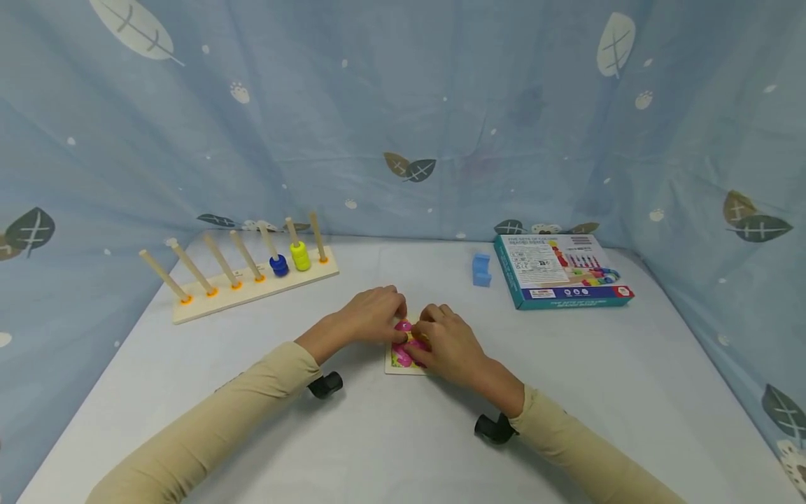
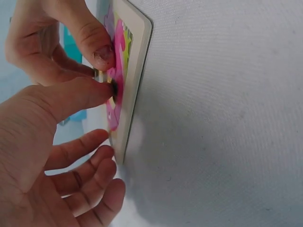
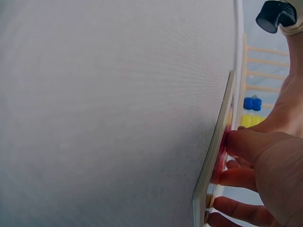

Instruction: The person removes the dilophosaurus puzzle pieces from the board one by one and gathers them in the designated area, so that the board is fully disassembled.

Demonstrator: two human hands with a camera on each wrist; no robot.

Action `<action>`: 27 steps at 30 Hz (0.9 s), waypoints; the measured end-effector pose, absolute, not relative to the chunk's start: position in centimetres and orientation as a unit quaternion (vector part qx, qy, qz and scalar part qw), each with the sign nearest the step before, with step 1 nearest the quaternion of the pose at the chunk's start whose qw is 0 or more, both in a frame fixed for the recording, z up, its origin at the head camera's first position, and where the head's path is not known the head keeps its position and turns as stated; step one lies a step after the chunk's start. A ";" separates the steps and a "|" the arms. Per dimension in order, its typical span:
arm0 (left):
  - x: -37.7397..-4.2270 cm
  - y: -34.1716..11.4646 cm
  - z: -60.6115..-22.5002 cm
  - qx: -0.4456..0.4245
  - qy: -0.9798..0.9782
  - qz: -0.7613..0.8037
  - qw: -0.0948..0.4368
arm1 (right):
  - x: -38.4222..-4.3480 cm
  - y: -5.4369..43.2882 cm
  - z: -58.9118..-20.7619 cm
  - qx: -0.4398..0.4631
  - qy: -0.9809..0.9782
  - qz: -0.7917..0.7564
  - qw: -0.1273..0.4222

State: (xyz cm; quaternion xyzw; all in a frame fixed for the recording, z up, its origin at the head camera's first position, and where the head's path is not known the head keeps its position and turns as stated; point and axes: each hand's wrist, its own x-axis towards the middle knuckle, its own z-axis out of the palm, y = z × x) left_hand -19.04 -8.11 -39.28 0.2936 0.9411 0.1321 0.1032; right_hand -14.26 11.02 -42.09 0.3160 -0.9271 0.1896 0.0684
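A small wooden picture puzzle (image 1: 405, 372) with a cream border and bright pink pieces (image 1: 401, 355) lies flat on the table between both hands. The left hand (image 1: 373, 315) comes from the left and presses its thumb on the pink picture. In the left wrist view, its other fingers (image 2: 90, 187) are spread loosely near the board's end. From the right, the right hand (image 1: 452, 348) sets its thumb and forefinger on the same picture, close to the left thumb. The hands hide much of the puzzle's far and right parts.
A wooden peg stand (image 1: 214, 302) stands at the back left, with blue rings (image 1: 279, 265) and yellow rings (image 1: 300, 257) on two pegs. Toward the back right are a small light-blue block (image 1: 481, 270) and a flat teal box (image 1: 567, 271). A patterned curtain (image 1: 352, 105) hangs behind.
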 end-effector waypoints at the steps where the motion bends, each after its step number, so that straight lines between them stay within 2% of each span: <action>1: -19.1 -8.1 -39.3 0.295 0.941 0.131 0.102 | -14.3 11.0 -42.1 0.316 -0.927 0.189 0.068; 7: -19.3 -8.1 -39.3 0.294 0.939 0.144 0.104 | -14.3 11.0 -42.3 0.320 -0.926 0.186 0.073; 14: -19.2 -8.1 -39.4 0.294 0.930 0.174 0.135 | -14.3 11.0 -42.2 0.323 -0.926 0.178 0.078; 21: -18.9 -8.1 -39.3 0.294 0.946 0.113 0.079 | -14.3 11.0 -42.0 0.319 -0.929 0.173 0.074; 27: -18.7 -8.1 -39.0 0.289 0.950 0.097 0.065 | -14.2 11.0 -42.1 0.319 -0.928 0.175 0.073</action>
